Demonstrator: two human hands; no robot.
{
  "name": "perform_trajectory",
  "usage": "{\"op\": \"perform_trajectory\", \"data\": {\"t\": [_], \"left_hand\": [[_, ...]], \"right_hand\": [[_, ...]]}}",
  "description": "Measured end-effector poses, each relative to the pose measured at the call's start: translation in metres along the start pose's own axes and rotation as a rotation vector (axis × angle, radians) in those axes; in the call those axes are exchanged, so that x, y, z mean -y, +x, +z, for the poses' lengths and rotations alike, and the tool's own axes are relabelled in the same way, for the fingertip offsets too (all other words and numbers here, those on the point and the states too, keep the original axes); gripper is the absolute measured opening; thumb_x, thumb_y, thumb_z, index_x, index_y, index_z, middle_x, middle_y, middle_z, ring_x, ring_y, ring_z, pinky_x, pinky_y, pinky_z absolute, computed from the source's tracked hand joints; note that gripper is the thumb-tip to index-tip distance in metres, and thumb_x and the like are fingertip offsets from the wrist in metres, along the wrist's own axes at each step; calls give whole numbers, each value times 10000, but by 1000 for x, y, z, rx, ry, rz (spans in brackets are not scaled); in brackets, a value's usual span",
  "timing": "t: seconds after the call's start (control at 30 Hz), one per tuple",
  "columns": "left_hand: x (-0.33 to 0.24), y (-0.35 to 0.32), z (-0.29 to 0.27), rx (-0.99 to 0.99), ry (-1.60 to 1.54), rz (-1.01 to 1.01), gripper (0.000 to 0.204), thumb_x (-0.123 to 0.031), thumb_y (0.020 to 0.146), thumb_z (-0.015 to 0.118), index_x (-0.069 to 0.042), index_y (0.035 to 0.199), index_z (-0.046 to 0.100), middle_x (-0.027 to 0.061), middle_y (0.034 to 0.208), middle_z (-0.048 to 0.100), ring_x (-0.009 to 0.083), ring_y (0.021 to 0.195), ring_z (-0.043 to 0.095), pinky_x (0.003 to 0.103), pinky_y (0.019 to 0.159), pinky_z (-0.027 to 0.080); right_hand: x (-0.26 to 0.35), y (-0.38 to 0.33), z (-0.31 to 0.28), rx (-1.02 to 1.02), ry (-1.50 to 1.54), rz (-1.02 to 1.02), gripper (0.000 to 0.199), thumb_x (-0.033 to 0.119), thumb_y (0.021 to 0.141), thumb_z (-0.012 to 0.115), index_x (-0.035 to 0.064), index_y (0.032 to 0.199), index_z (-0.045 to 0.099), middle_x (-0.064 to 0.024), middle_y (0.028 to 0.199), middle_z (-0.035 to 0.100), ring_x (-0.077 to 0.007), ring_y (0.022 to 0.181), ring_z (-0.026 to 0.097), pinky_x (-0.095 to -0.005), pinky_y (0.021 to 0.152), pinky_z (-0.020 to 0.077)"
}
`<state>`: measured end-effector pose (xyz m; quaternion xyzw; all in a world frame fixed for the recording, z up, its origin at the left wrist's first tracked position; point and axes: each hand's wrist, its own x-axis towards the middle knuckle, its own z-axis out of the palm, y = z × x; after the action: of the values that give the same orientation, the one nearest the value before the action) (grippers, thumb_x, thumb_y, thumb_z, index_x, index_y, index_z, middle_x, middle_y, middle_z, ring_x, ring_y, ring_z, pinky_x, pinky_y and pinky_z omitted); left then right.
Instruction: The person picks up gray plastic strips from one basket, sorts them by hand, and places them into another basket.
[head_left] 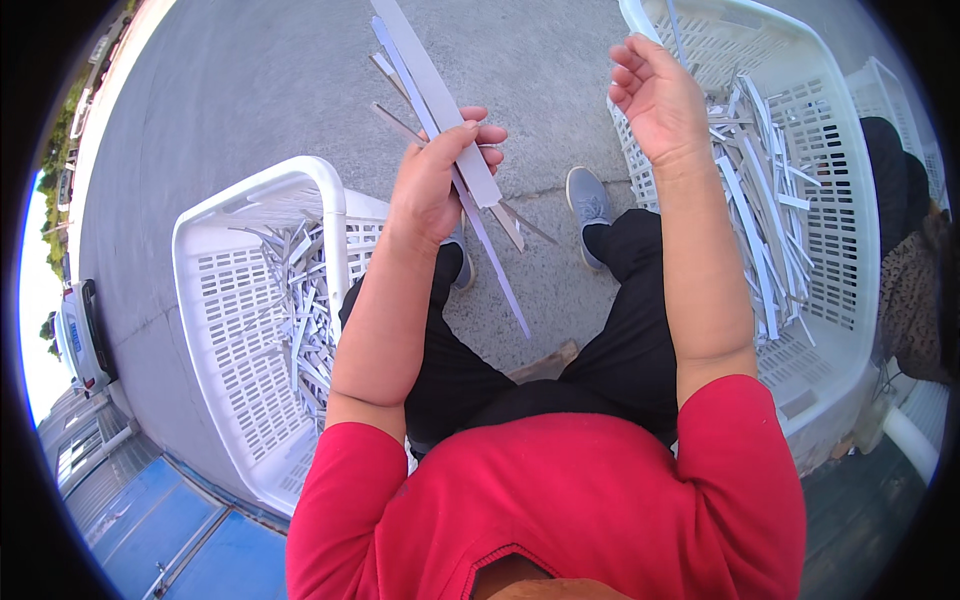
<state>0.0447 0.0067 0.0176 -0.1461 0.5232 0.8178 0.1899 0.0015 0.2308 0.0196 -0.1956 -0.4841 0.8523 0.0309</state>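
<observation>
My left hand (440, 170) is closed around a loose bundle of long, thin strips (475, 178), white, pale violet and greyish, fanned out at different angles. A wide white strip lies on top under my thumb, and a narrow violet one sticks out below toward my lap. My right hand (662, 100) is raised at the near-side rim of the right basket (850, 230), fingers loosely curled and apart, with no strip visible between them. Just behind its thumb a thin bluish strip (676, 30) runs upward; whether they touch, I cannot tell. Many similar strips (755, 200) lie in that basket.
At my left stands another white slotted plastic basket (225, 300) holding shorter cut strips (303, 320). My grey shoes (588, 200) rest on concrete between the baskets. Dark cloth (905, 270) lies beyond the right basket. A white car (82, 340) and blue panels (160, 530) show at far left.
</observation>
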Motion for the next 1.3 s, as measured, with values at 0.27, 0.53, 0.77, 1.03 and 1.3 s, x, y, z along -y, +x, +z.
{"op": "perform_trajectory", "data": {"t": [0.27,0.53,0.77,1.03,1.3], "left_hand": [[15,13,-13,-39,-77,45,245,-223,887,514,4,967,558,76,846,585,133,725,574,259,598,478],[10,7,-4,-85,31,56,249,-254,909,484,-17,934,553,67,833,568,152,763,560,280,632,470],[11,10,-10,-43,32,36,266,-243,899,485,-6,1009,533,112,914,577,182,775,585,295,646,485],[3,6,-12,-110,10,67,360,-255,903,474,24,1129,459,173,1020,557,222,833,571,326,695,490],[-3,9,-14,-174,-155,119,345,-270,915,461,16,1107,467,157,994,556,220,827,554,331,722,481]], "right_hand": [[-55,-44,62,702,-1074,-248,523,503,672,715,26,838,578,-68,730,592,-159,668,553,-259,633,452],[-51,-43,54,781,-1148,-297,339,232,699,604,11,955,576,-138,864,632,-286,842,601,-367,752,466],[-50,-42,54,687,-1091,-192,328,147,748,507,22,1041,585,-153,855,646,-305,824,609,-393,752,466],[-28,-9,43,164,-610,-273,291,241,829,524,-2,968,603,-107,772,636,-200,718,604,-318,649,466],[6,28,-22,-296,327,-92,205,178,833,559,-1,921,514,-79,823,600,-138,677,549,-264,607,465]]}}
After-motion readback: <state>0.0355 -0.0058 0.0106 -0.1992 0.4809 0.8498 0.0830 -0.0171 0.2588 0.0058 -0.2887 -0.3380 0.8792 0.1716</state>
